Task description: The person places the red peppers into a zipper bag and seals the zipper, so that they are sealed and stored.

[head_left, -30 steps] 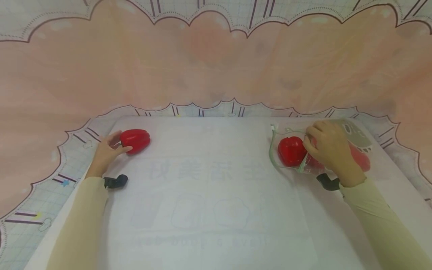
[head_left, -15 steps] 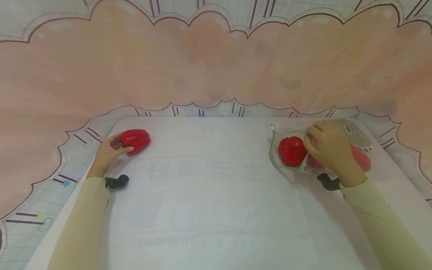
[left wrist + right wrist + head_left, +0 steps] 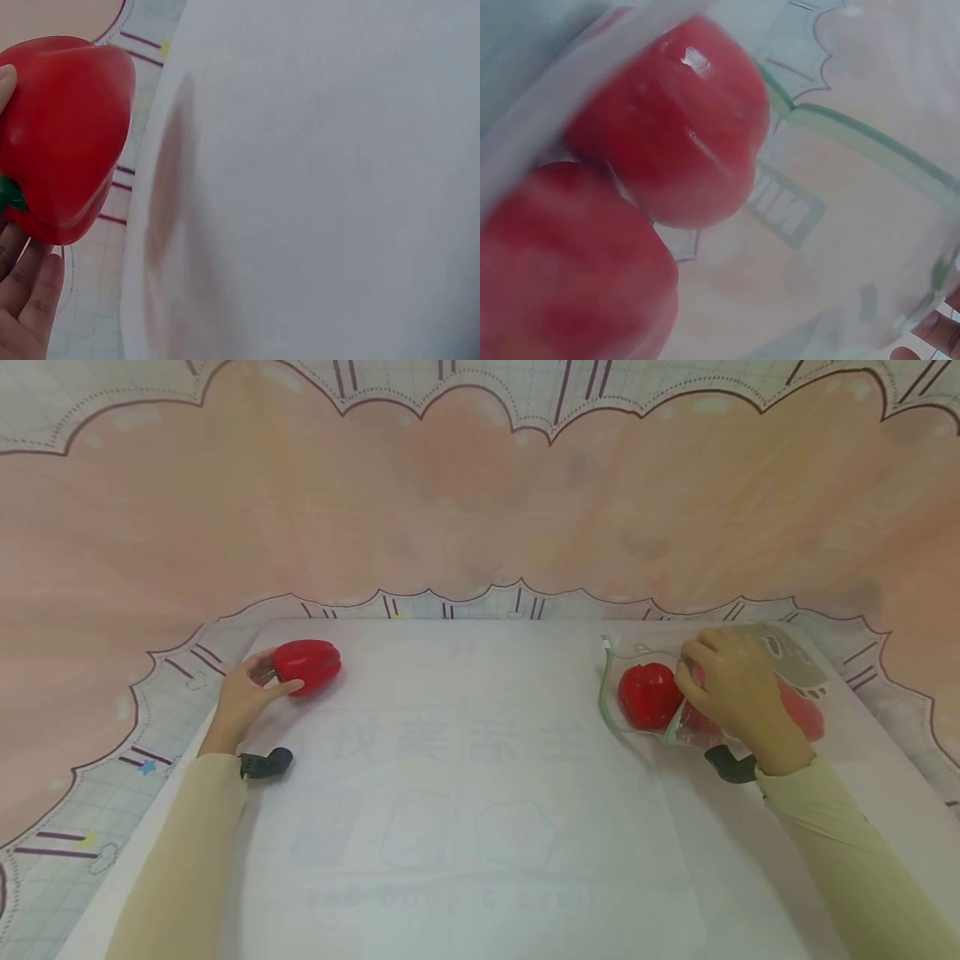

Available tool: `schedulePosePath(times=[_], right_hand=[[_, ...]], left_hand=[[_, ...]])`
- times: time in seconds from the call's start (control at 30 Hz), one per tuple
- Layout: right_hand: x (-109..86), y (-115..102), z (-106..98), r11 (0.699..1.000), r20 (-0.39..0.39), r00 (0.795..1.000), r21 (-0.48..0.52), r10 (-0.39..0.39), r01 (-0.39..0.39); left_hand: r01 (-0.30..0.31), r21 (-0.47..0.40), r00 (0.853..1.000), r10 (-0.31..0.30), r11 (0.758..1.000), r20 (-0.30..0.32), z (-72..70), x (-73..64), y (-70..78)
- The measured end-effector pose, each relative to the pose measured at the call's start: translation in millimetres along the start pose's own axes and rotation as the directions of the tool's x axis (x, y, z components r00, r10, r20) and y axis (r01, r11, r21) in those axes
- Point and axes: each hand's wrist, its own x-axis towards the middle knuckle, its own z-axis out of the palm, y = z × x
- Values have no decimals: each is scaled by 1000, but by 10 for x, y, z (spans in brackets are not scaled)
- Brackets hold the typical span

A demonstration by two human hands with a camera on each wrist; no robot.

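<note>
My left hand (image 3: 242, 700) grips a red bell pepper (image 3: 307, 667) near the far left corner of the table. In the left wrist view the pepper (image 3: 71, 135) shows its green stem, with the thumb on one side and fingers below. At the right, my right hand (image 3: 729, 689) pinches the edge of a clear zip bag (image 3: 606, 708) with a green seal. One red bell pepper (image 3: 648, 696) lies at the bag's mouth; another red bell pepper (image 3: 802, 710) shows deeper inside, partly behind the hand. Fingertips (image 3: 936, 331) hold the bag edge in the right wrist view.
A white cloth (image 3: 480, 827) with faint mirrored print covers the table between the hands. Behind it hangs a peach-coloured patterned sheet (image 3: 450, 510). Black wrist mounts (image 3: 266, 763) sit on both wrists.
My left hand has shifted slightly right and away from me with the bell pepper, which has risen a little in view. The right hand and the bag have stayed in place.
</note>
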Motion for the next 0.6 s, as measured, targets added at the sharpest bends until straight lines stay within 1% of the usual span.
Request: schedulePosePath(times=[0.07,0.13,0.2,0.27,0.37,0.47,0.6], right_hand=[[-2,-1,4,1000,-1,1000,-1,-2,2],[-2,-1,7,1000,-4,1000,-3,-6,6],[-1,-1,8,1000,-7,1000,-5,-9,9],[0,-1,9,1000,-9,1000,-7,-10,10],[0,-3,8,1000,-12,1000,-9,-12,12],[-1,-7,7,1000,-12,1000,-9,-12,12],[0,-8,5,1000,-13,1000,-6,-15,14]], left_hand=[[-15,-2,1000,15,1000,-8,28,11,14],[-30,-7,999,30,1000,-12,64,10,68],[-43,-28,999,43,999,-9,100,-5,153],[-55,-29,998,55,998,-10,146,-28,249],[-95,-25,995,95,995,-7,209,-60,381],[-147,-32,989,147,989,6,271,-88,500],[-192,-53,981,193,980,19,370,-117,645]])
